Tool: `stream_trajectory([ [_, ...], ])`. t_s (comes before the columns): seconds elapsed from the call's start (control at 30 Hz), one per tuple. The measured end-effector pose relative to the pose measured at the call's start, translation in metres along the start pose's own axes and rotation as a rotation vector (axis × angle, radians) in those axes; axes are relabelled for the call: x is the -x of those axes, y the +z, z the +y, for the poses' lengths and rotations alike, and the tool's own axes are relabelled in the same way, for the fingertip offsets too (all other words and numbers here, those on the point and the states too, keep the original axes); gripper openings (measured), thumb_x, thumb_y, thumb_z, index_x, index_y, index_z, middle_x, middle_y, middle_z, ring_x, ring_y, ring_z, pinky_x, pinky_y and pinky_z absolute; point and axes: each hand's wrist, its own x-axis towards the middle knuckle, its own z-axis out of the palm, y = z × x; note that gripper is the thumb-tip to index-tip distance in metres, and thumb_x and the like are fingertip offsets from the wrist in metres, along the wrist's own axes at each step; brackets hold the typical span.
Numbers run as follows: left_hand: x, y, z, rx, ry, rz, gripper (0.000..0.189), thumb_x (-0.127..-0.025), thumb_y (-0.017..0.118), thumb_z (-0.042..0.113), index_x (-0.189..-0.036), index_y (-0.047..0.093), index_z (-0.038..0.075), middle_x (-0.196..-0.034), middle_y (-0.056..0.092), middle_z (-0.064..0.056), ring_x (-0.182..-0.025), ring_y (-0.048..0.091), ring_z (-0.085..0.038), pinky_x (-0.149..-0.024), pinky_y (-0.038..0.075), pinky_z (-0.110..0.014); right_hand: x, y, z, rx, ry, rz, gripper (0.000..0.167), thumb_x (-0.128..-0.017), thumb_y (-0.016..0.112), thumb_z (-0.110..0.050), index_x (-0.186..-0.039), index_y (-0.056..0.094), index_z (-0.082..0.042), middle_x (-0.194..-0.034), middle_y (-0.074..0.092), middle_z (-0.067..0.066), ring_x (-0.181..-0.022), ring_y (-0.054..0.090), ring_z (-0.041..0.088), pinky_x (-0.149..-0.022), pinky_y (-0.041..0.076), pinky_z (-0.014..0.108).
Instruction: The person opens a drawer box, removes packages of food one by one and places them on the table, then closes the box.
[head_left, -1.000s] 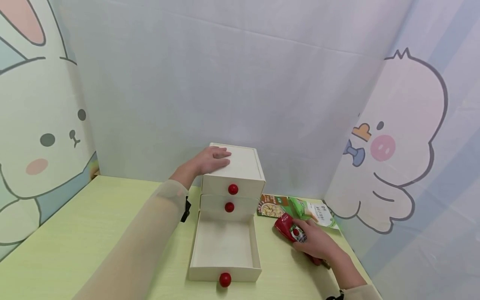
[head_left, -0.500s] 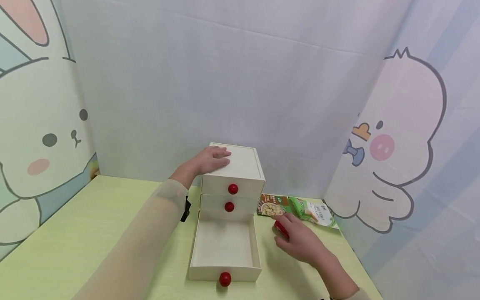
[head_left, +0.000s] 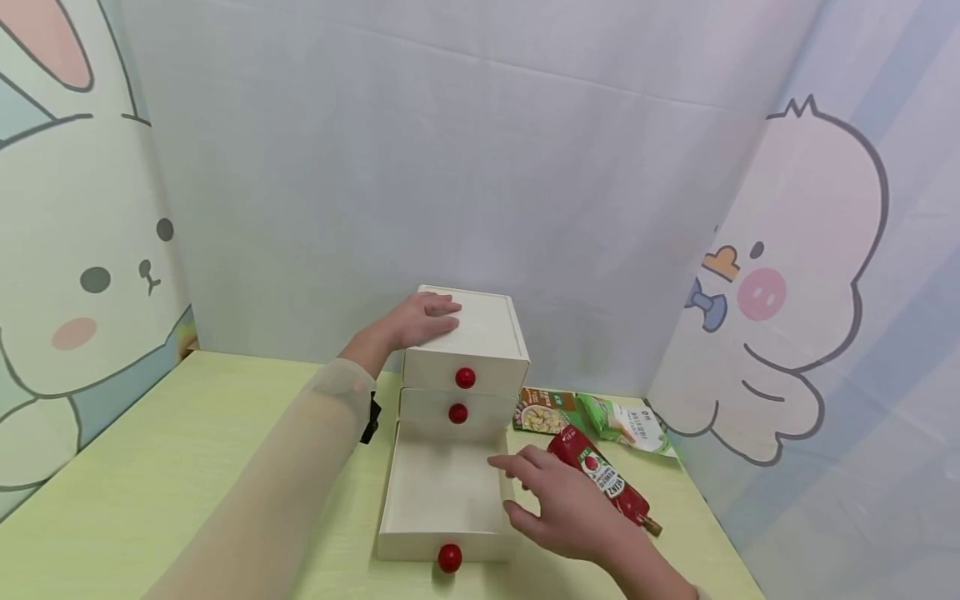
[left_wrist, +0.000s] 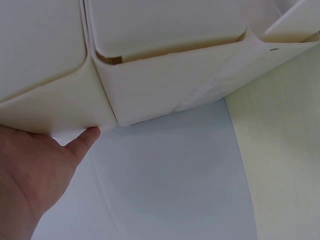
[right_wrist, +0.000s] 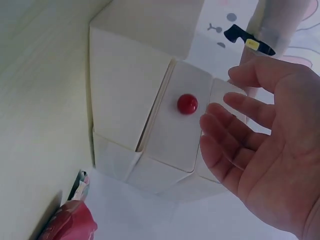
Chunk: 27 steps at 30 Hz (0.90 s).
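Note:
My left hand (head_left: pixel 416 322) rests on top of a small white drawer cabinet (head_left: pixel 486 323), and its thumb lies against the cabinet's side in the left wrist view. The bottom drawer (head_left: pixel 442 492) is pulled far out, with a bare inside and a red round knob (head_left: pixel 450 558). Over that drawer's right wall hovers my right hand (head_left: pixel 566 508), fingers relaxed and holding nothing. Just right of this hand a red Heinz sauce pouch (head_left: pixel 611 479) with a tomato picture lies flat on the table. The right wrist view shows the middle drawer's red knob (right_wrist: pixel 187 104) behind the fingertips.
Behind the sauce pouch lie a brown-and-green food packet (head_left: pixel 543 412) and a green-and-white packet (head_left: pixel 637 427). The pale yellow-green table (head_left: pixel 225 450) meets a plain curtain (head_left: pixel 480 167) at the back. Curtains with cartoon animals hang at both sides.
My right hand has left the red sauce pouch and moved left to the open drawer's right wall. The pouch lies where it was. My left hand has stayed on the cabinet.

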Motion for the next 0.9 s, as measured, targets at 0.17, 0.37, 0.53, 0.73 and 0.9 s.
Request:
stream_trajectory([
  [0.17,-0.001,0.0,-0.002,0.008,-0.007,-0.001,0.057,-0.11,0.059,0.037,-0.162,0.056,0.012,-0.18,0.035,-0.011,-0.171,0.02,-0.037,-0.137,0.022,-0.059,-0.001,0.002,-0.014,-0.062,0.002,-0.117,0.051,-0.104,0.075,-0.032,-0.152,0.06,-0.038,-0.1,0.067,-0.02,-0.067,0.053,-0.003,-0.063,0.051,0.018],
  [0.37,-0.001,0.0,-0.003,0.016,-0.008,-0.003,0.058,-0.11,0.059,0.038,-0.162,0.056,0.012,-0.18,0.034,-0.011,-0.171,0.02,-0.037,-0.137,0.022,-0.06,0.0,0.011,-0.025,-0.082,-0.094,-0.194,0.049,-0.106,0.073,-0.031,-0.153,0.06,-0.036,-0.091,0.069,-0.024,-0.064,0.052,-0.008,-0.063,0.049,0.014],
  [0.53,-0.001,0.0,-0.004,0.014,-0.001,-0.005,0.058,-0.11,0.058,0.038,-0.162,0.056,0.011,-0.18,0.034,-0.012,-0.171,0.019,-0.038,-0.137,0.022,-0.059,0.001,0.021,-0.03,-0.12,-0.102,-0.291,0.046,-0.108,0.071,-0.032,-0.153,0.062,-0.036,-0.093,0.071,-0.026,-0.07,0.057,-0.01,-0.066,0.051,0.013],
  [0.73,-0.001,0.0,-0.004,0.01,-0.001,-0.001,0.057,-0.11,0.059,0.037,-0.161,0.057,0.012,-0.18,0.035,-0.011,-0.171,0.021,-0.038,-0.137,0.023,-0.059,0.002,0.032,-0.036,-0.142,-0.015,-0.384,0.045,-0.109,0.07,-0.034,-0.152,0.062,-0.043,-0.096,0.072,-0.024,-0.072,0.059,-0.006,-0.068,0.053,0.015],
  [0.9,0.0,0.0,-0.003,0.017,-0.002,0.0,0.057,-0.11,0.059,0.036,-0.161,0.057,0.011,-0.18,0.036,-0.012,-0.17,0.021,-0.038,-0.137,0.023,-0.059,0.002,0.036,-0.037,-0.161,-0.015,-0.399,0.045,-0.11,0.068,-0.033,-0.153,0.061,-0.042,-0.104,0.073,-0.024,-0.063,0.054,-0.002,-0.062,0.049,0.016],
])
